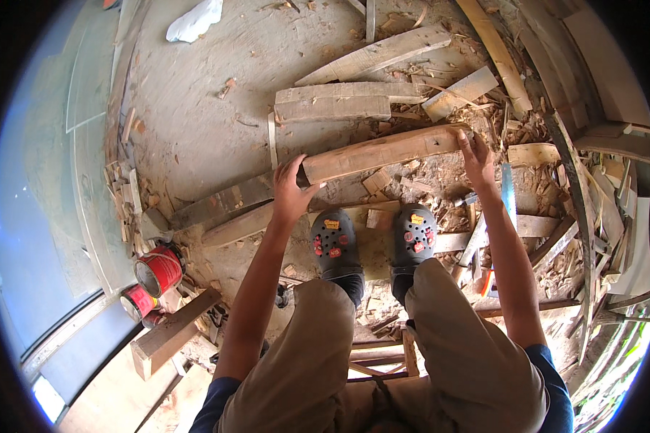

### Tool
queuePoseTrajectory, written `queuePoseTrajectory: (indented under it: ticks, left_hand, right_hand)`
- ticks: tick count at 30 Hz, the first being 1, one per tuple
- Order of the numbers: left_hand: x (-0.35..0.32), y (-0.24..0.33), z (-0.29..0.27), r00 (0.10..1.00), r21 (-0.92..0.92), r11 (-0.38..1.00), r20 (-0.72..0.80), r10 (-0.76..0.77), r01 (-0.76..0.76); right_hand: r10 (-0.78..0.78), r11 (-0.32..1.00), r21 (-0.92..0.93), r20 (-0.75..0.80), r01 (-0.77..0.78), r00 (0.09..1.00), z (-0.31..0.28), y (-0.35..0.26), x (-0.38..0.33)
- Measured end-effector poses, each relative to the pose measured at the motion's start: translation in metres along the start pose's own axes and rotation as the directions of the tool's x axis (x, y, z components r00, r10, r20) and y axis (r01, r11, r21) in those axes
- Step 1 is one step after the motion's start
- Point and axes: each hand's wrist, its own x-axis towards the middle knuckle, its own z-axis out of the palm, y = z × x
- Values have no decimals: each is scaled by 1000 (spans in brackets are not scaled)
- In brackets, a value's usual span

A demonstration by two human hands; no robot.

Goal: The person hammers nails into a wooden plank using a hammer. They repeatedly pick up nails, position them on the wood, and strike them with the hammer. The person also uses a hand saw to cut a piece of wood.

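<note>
We hold a plank (383, 153) by both ends: left hand (290, 193) wraps its near-left end, right hand (477, 155) grips the far-right end. Plank is long, rough, reddish-brown, weathered, slightly tilted, lifted just above our dark clogs (372, 238) over the littered floor (195, 108). Two red cans (155, 278) near the floor's left edge.

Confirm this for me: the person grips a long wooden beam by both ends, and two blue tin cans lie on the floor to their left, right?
Not quite. The head view shows the two tin cans are red, not blue. The rest holds: the left hand and the right hand each grip one end of the long wooden beam, and the cans lie on the floor to the person's left.
</note>
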Motion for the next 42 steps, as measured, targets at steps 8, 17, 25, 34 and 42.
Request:
queuePoseTrajectory:
  ticks: [8,17,25,34,42]
  left_hand:
    - [-1,-2,7,1000,-84,996,-11,27,-28]
    - [-8,0,12,996,-162,983,34,-77,82]
    - [-6,-1,11,997,-132,989,16,-70,72]
    - [-6,6,7,991,-19,992,42,-123,124]
    - [-10,1,-2,1000,42,999,21,-11,10]
  right_hand:
    - [24,906,422,51,-43,998,0,-7,-8]
    - [-185,772,635,203,15,962,0,9,-28]
    - [5,815,567,203,-122,979,7,9,-20]
    - [104,834,548,-35,-68,994,1,-34,-33]
    - [-287,480,841,-117,248,951,-4,-208,-69]
